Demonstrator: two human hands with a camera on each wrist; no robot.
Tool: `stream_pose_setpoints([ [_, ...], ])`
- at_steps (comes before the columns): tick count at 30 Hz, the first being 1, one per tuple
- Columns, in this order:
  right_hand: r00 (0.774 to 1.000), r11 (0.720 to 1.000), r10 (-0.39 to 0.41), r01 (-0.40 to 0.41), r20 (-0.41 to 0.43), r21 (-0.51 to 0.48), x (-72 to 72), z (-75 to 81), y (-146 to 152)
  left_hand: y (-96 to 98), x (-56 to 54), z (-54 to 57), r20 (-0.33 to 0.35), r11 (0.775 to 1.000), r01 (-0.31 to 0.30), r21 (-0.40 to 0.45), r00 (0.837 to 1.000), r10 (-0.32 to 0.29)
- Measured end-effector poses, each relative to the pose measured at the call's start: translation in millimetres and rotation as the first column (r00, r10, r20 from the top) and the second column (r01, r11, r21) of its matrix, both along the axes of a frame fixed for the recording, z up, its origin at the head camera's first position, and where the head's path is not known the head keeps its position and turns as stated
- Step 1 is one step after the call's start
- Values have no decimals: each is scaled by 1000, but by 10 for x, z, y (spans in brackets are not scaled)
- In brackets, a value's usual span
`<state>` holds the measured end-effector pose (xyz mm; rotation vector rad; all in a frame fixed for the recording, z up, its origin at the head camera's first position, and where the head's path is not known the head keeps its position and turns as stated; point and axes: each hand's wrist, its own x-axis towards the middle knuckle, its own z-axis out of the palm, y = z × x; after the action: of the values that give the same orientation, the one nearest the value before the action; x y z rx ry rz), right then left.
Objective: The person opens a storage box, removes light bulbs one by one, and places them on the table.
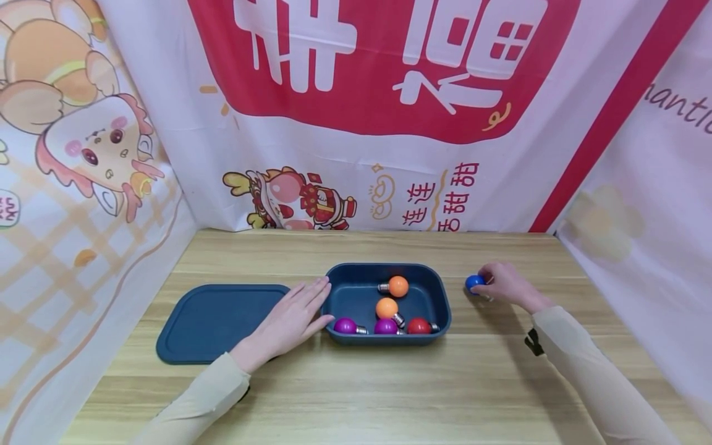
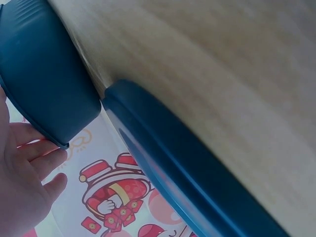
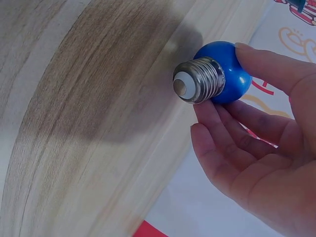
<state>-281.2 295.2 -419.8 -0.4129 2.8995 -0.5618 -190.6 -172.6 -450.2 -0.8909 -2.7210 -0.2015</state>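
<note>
Table, head view: pale wood-grain top [image 1: 334,395], bordered by cloth on three sides.
Cloth walls, head view: left cloth [image 1: 83,185] with cartoon print; far cloth [image 1: 423,117] with red panel and white characters; right cloth [image 1: 651,235] with grey lettering.
Box, head view: dark blue, rounded corners, mid-table; rim [image 1: 384,341] stands above its floor.
Box contents, head view: orange bulb [image 1: 398,286] at far side; second orange bulb [image 1: 386,308] nearer; purple bulb [image 1: 345,326], second purple bulb [image 1: 385,326] and red bulb [image 1: 418,326] along near wall, left to right.
Lid, head view: dark blue plate [image 1: 222,324], flat, left of box; right end partly under left hand.
Left hand [image 1: 293,316], head view: fingers extended, touching box's left rim, gripping nothing.
Right hand [image 1: 508,284], head view: right of box, pinching blue bulb [image 1: 474,283].
Working room, head view: bare wood separates box from blue bulb; a wider strip runs along the near side, a narrower one along the far edge.
Box wall, left wrist view: fingers lie against rim; lid edge close beside box, contact uncertain.
Blue bulb, right wrist view: globe between thumb and fingers; metal screw base exposed; contact with table cannot be told.
</note>
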Motion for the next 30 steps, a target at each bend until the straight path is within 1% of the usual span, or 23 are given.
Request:
stream_pose_setpoints([
  [9,1000,1000,-13,13,27,2,6,-6,-17,-1,-6,-1,18,1000,-6,-4,1000,6],
  [14,999,1000,-19,19,35,3,6,-20,-11,-5,-15,-13,16,1000,-6,-11,1000,6],
  [30,999,1000,-11,11,31,8,8,-26,7,-6,-10,-1,32,1000,-8,-4,999,8],
])
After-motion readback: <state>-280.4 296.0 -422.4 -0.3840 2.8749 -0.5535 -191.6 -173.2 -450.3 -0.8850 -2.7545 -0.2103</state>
